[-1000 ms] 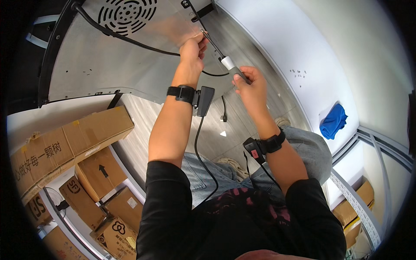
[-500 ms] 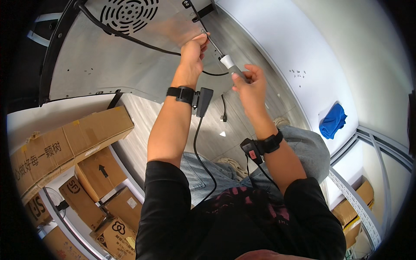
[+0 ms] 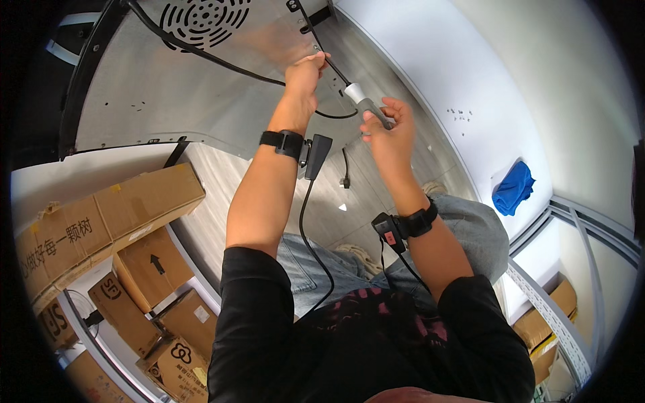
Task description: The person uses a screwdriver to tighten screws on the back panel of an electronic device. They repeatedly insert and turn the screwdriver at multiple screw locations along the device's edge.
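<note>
My right hand (image 3: 391, 134) is closed loosely around the grey handle of a screwdriver (image 3: 368, 107) with a white collar. Its thin shaft slants up and left toward a large metal panel (image 3: 181, 101). At the shaft's far end my left hand (image 3: 306, 77) has its fingers drawn together beside the panel's right edge. Whether they pinch the shaft's tip or a small part is hidden. Behind the left hand runs a black cable (image 3: 228, 66), lying across the panel and curving out past the wrist.
Round vent slots (image 3: 205, 17) pierce the panel's top. A power plug (image 3: 345, 181) lies on the wood-look floor (image 3: 353, 218). Cardboard boxes (image 3: 114, 208) are stacked on shelving at left. A blue cloth (image 3: 514, 188) is by the white board at right, near a metal frame (image 3: 591, 232). Both wrists carry strapped devices with cords.
Both hands keep almost the same places. The right fingers and the screwdriver handle have shifted very slightly, and the whole view has tilted a little.
</note>
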Demonstrator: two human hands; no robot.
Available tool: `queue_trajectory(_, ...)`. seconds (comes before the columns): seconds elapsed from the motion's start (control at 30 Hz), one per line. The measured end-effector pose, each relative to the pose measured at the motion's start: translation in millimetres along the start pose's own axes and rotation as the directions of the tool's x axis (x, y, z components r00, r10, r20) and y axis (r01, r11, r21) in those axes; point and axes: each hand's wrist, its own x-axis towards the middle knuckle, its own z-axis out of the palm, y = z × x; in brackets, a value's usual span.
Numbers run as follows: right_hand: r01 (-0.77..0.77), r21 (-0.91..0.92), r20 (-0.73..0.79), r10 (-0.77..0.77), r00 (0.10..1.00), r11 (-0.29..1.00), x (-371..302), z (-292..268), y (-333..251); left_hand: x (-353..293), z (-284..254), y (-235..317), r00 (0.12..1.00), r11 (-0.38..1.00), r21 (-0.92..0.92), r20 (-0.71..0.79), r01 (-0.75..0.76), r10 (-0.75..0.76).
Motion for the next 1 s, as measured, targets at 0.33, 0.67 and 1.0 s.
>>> queue_trajectory(0.33, 0.095, -0.349, 0.041, -0.086, 0.995, 0.932, 8, -10, -6, -4, 1, 6, 0.997, 0.982, 0.178, 0.031, 0.061, -0.068)
queue_trajectory(0.67, -0.155, -0.087, 0.108, 0.164, 0.981, 0.984, 4, -10, -7, -9, 6, 3, 1.000, 0.987, 0.159, 0.019, 0.019, -0.022)
queue_trajectory(1.0, 0.214, -0.311, 0.021, -0.218, 0.976, 0.926, 6, -4, 25, 1, 0, -3, 0.997, 0.978, 0.201, 0.076, -0.048, 0.033)
